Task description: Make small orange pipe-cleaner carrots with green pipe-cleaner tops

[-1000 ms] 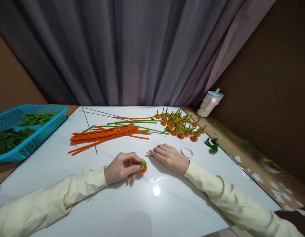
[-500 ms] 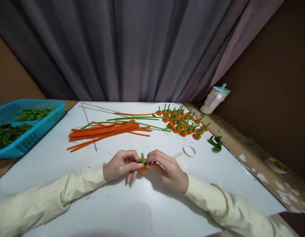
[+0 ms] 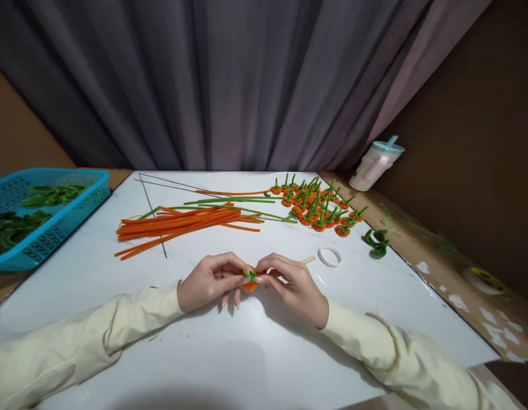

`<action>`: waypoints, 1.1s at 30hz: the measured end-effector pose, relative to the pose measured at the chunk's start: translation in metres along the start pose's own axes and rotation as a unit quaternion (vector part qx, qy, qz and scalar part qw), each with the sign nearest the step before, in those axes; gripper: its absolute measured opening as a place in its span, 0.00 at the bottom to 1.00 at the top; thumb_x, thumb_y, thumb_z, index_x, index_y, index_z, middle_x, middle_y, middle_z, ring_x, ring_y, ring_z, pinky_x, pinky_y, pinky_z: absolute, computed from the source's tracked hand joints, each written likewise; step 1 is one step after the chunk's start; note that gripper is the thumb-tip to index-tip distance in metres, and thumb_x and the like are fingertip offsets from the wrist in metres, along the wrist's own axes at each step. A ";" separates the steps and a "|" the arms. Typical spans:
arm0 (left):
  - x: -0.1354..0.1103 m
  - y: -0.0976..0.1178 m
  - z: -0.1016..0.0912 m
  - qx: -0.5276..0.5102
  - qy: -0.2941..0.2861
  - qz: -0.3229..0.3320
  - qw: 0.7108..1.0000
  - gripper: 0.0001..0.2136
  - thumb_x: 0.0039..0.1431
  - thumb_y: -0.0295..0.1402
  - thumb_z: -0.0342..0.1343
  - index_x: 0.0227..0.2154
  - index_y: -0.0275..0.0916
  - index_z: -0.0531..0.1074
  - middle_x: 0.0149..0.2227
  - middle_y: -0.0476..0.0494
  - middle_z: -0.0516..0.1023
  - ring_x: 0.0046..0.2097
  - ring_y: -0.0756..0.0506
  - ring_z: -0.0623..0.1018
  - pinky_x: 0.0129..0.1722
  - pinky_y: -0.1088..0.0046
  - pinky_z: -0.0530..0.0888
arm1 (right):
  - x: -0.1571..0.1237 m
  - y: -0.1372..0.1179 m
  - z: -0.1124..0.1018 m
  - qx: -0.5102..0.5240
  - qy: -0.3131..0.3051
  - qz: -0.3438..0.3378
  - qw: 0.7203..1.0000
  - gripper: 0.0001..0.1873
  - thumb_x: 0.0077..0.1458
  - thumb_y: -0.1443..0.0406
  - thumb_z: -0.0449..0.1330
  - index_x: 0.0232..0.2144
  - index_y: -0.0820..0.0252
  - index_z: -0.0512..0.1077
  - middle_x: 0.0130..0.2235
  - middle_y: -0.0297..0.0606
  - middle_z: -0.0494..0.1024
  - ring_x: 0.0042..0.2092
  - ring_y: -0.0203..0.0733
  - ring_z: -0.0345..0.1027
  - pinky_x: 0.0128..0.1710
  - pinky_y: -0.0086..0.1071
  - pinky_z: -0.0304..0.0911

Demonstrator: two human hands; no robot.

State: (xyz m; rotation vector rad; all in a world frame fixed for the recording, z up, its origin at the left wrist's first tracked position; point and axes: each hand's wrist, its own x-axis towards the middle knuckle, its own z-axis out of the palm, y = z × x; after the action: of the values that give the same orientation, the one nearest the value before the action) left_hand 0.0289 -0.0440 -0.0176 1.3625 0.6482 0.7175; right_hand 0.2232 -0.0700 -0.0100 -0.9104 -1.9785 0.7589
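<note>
A small orange pipe-cleaner pumpkin (image 3: pixel 249 285) with a green top is held just above the white table, between both hands. My left hand (image 3: pixel 211 283) is closed on its left side, thumb and index finger pinching near the green part, the other fingers curled underneath. From the right, the thumb and index finger of my right hand (image 3: pixel 293 286) pinch its green top at the edge. The fingertips cover part of the pumpkin. Beyond the hands lies a bundle of orange pipe cleaners (image 3: pixel 182 222), with a few green pipe cleaners (image 3: pixel 234 200) behind it.
Several finished orange pumpkins (image 3: pixel 318 224) with green stems stand at the back right. Near them are a white ring (image 3: pixel 330 257), a thin stick (image 3: pixel 309 259) and curled green pieces (image 3: pixel 377 244). A blue basket (image 3: pixel 71 219) with green pieces sits left; a lidded cup (image 3: pixel 372 169) stands right.
The green stem that stood upright on the held pumpkin now looks short and bent over. Both hands keep their pinch with slight finger shifts; the view has tilted a little.
</note>
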 end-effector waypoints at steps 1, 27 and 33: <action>0.000 0.001 0.000 0.003 0.005 -0.005 1.000 0.13 0.52 0.37 0.59 0.35 0.33 0.67 0.22 0.49 0.73 0.19 0.50 0.75 0.13 0.82 0.68 | 0.000 0.001 0.000 -0.002 0.004 -0.009 1.000 0.06 0.59 0.67 0.53 0.34 0.62 0.69 0.32 0.40 0.73 0.32 0.35 0.67 0.32 0.28 0.65; -0.003 0.009 0.012 -0.036 -0.002 -0.071 0.997 0.13 0.50 0.35 0.60 0.24 0.35 0.61 0.12 0.52 0.69 0.13 0.51 0.71 0.09 0.85 0.61 | -0.002 0.006 0.000 -0.212 0.006 -0.271 0.939 0.14 0.56 0.78 0.43 0.37 0.67 0.66 0.32 0.47 0.73 0.31 0.39 0.61 0.27 0.31 0.61; -0.004 0.018 0.013 -0.018 -0.007 -0.086 0.996 0.14 0.53 0.39 0.57 0.36 0.36 0.63 0.16 0.53 0.72 0.14 0.51 0.72 0.10 0.85 0.63 | -0.001 0.005 -0.006 -0.264 0.012 -0.284 0.922 0.13 0.59 0.76 0.42 0.36 0.68 0.66 0.31 0.48 0.73 0.31 0.40 0.61 0.26 0.30 0.60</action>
State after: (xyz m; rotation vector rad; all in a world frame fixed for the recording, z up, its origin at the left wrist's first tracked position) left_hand 0.0349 -0.0535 0.0021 1.2605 0.7281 0.5788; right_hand 0.2305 -0.0668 -0.0107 -0.5648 -2.3036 -0.1262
